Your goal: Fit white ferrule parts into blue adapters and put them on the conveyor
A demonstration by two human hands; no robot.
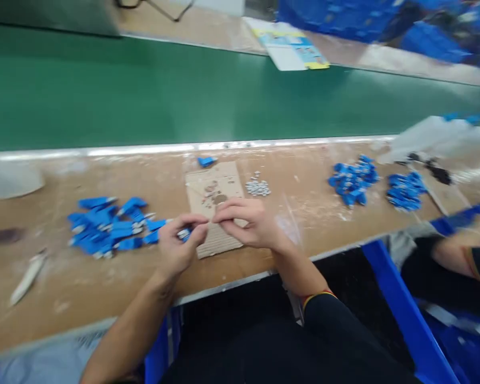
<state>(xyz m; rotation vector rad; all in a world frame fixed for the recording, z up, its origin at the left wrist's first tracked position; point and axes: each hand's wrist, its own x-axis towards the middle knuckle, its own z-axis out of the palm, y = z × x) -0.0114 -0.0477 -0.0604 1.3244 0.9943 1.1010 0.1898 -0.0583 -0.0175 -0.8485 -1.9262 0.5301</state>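
My left hand curls around a small blue part with a whitish end, above the near left edge of a cardboard piece. My right hand is pinched close to my left fingertips, over the cardboard; what it holds, if anything, is too small to make out. On the cardboard lie small brownish bits. Just right of it sits a pile of small whitish pieces. One blue part lies at its far edge. A heap of blue parts is left of my left hand.
Two more blue piles lie to the right. A pale-handled tool rests at left. Beyond the bench runs a green surface with a leaflet past it. Another person's arm is at right.
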